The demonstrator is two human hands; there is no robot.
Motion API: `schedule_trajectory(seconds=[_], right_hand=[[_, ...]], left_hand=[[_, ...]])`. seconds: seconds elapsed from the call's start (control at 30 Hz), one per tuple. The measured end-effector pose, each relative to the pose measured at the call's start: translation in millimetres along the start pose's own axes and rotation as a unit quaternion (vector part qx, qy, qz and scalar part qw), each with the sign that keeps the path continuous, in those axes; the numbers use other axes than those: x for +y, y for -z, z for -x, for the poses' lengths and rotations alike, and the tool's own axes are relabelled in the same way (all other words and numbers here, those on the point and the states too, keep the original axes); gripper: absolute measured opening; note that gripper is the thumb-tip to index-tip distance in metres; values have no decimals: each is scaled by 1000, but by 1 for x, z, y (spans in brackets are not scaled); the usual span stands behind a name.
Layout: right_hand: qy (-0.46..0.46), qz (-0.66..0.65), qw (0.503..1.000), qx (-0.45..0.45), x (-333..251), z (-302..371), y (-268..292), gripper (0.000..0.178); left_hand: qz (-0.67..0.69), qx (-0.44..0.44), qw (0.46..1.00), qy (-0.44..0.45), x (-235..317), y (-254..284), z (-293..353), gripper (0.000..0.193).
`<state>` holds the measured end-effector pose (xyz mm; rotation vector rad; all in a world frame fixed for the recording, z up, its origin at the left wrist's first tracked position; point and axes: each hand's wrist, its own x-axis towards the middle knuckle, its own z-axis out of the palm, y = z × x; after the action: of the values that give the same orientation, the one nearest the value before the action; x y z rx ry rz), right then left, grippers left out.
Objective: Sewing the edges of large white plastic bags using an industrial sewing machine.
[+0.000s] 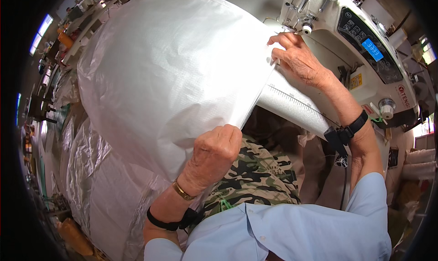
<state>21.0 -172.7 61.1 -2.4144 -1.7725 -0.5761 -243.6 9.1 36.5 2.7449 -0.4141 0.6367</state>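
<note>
A large sheet of white woven plastic fabric (182, 55) billows across the sewing table and hangs over its near edge. My left hand (216, 147) is closed in a fist on the near corner of the fabric. At the far end of the same edge, my right hand (296, 55) pinches the fabric between thumb and fingers, just below the needle area of a white sewing machine (315, 5). Between the two hands the edge is drawn fairly straight. Whether the fabric lies under the presser foot, I cannot tell.
The machine's control panel (372, 48) with a lit blue display faces me on the right. A ruler scale (296, 99) runs along the table's front edge. More white plastic sheeting (100, 183) lies heaped at the left. White thread cones (419, 163) stand at far right.
</note>
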Motion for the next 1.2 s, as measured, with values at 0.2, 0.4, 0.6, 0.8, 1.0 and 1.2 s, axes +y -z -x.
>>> schedule_trajectory(seconds=[0.2,0.4,0.6,0.8,1.0,1.2], right_hand=[[-40,-137,984,-106,-6,-2,14,19],[-7,-256,955,-152,-32,-8,23,22],[55,-159,980,-109,-34,-10,20,10],[71,-44,992,-95,-9,-8,20,12],[71,-7,995,-62,5,-8,15,7],[14,-158,977,-143,-8,-15,22,6]], left_hand=[[3,-10,1000,0,1,2,-2,17],[11,-10,1000,12,3,4,-4,16],[13,-11,1000,7,2,5,-3,17],[0,-10,1000,-1,1,4,-4,17],[1,-11,1000,-3,2,4,-5,16],[-2,-15,1000,-2,2,5,-4,16]])
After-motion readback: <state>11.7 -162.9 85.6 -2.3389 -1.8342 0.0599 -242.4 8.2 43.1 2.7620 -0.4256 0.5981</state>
